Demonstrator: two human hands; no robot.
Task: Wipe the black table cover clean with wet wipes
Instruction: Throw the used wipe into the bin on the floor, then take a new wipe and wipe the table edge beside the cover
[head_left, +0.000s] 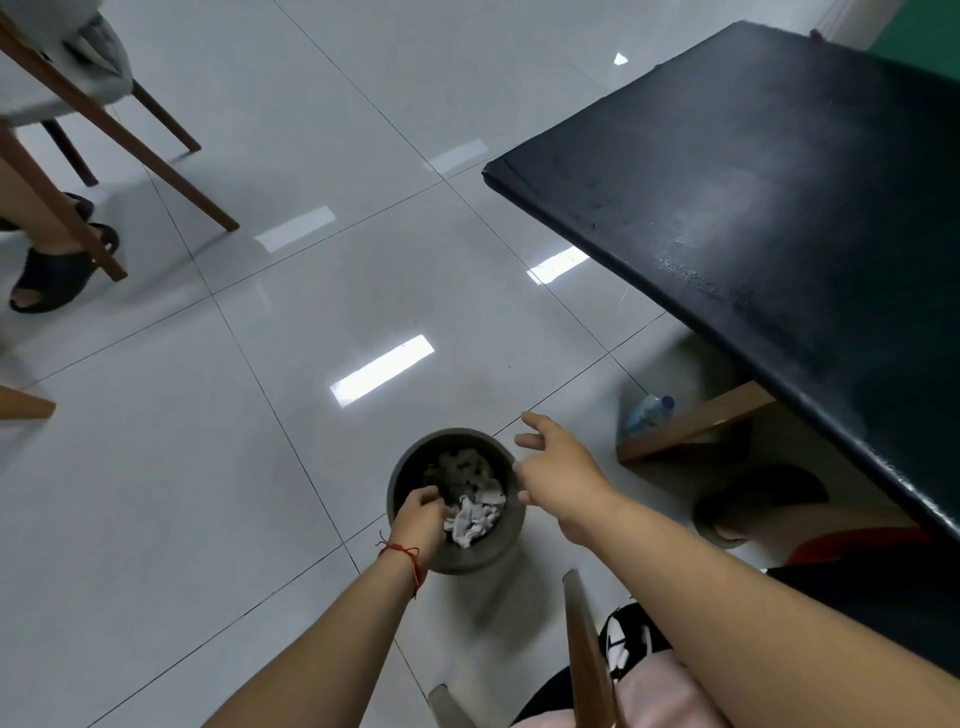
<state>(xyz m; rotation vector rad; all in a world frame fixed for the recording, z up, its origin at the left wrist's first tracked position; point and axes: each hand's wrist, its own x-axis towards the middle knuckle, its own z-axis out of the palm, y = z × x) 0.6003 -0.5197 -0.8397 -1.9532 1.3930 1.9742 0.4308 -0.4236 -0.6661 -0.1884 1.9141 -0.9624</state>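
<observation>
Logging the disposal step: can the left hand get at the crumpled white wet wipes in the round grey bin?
Likely yes: the left hand is inside the open-topped round grey bin, beside the crumpled white wet wipes; nothing covers them.

I note a wooden-legged chair (111, 106) upper left, black sandals (54, 278) beside it, and a plastic bottle (649, 410) against a wooden beam (698, 422).

1. We count one black rectangular table cover (753, 208).
2. One round grey waste bin (467, 560); its crumpled white wipes (472, 519) are too tangled to number.
3. One clear plastic bottle (648, 411) with a blue cap.
4. We see two bare hands, left hand (421, 512) and right hand (556, 467), and two black sandals (52, 280).
</observation>
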